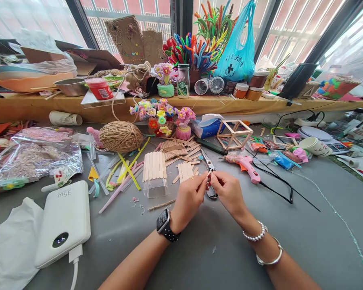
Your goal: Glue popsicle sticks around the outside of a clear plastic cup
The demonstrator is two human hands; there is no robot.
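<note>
My left hand (190, 198) and my right hand (229, 192) meet over the grey table, fingertips pinched together. Between them is a small pale piece, mostly hidden by the fingers, too small to name. Just behind and under the fingers lie scissors (207, 159), blades pointing away from me. To the left, a panel of craft sticks (155, 166) rests on a clear plastic box (155, 189). A smaller stick panel (185, 171) lies close beyond my left hand. A pink glue gun (247, 166) lies right of my right hand.
A twine ball (121, 136), loose craft sticks (173, 149) and a wooden stick frame (234, 135) stand further back. A white power bank (67, 221) with a cable is at left. The glue gun's black cord (278, 190) loops at right. A crowded ledge (109, 108) runs behind.
</note>
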